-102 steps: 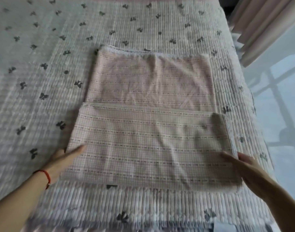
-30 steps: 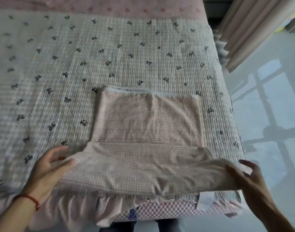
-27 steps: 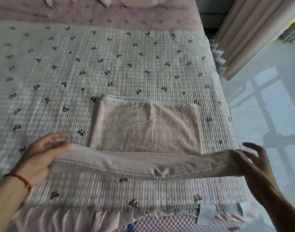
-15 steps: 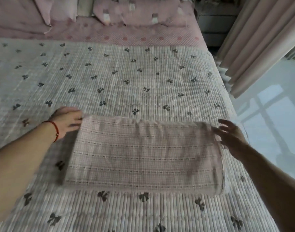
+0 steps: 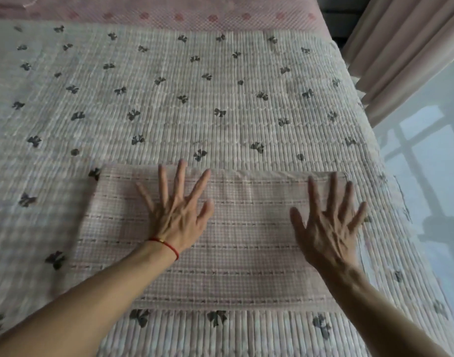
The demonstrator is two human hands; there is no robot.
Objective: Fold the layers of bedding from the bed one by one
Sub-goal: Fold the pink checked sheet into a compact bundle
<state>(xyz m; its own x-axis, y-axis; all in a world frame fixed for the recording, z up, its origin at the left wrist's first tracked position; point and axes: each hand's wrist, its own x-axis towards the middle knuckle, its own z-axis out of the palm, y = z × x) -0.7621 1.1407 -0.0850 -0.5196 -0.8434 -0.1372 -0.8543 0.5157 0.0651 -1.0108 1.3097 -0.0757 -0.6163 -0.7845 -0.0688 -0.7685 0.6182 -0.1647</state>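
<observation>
Bed cover (image 5: 220, 104): a quilted, ribbed off-white layer printed with small dark bows, spread flat over nearly the whole bed, reaching its right edge and its near edge.

Pink bedding (image 5: 169, 11): a checked pink layer with darker pink spots, showing as a band along the far edge of the bed, beyond the quilted cover.

Curtain (image 5: 400, 47): pale pleated fabric hanging off the bed's far right corner.

Floor (image 5: 431, 176): glossy and pale, running along the bed's right edge, with a window's reflection across it.

Folded sheet (image 5: 246, 253): a pink checked piece with darker dashed stripes, folded into a wide rectangle. It lies flat on the quilted cover near the bed's near edge, towards the right; its right end stops just short of the bed's right edge.

Left hand (image 5: 178, 217): palm down on the left half of the folded sheet, fingers straight and spread, grasping nothing. The fingertips reach the sheet's far edge.

Right hand (image 5: 328, 225): palm down on the right end of the folded sheet, fingers straight and fanned, grasping nothing. The fingertips lie close to the far right corner of the sheet.

Red cord (image 5: 166, 244): a thin red bracelet round the left wrist.
</observation>
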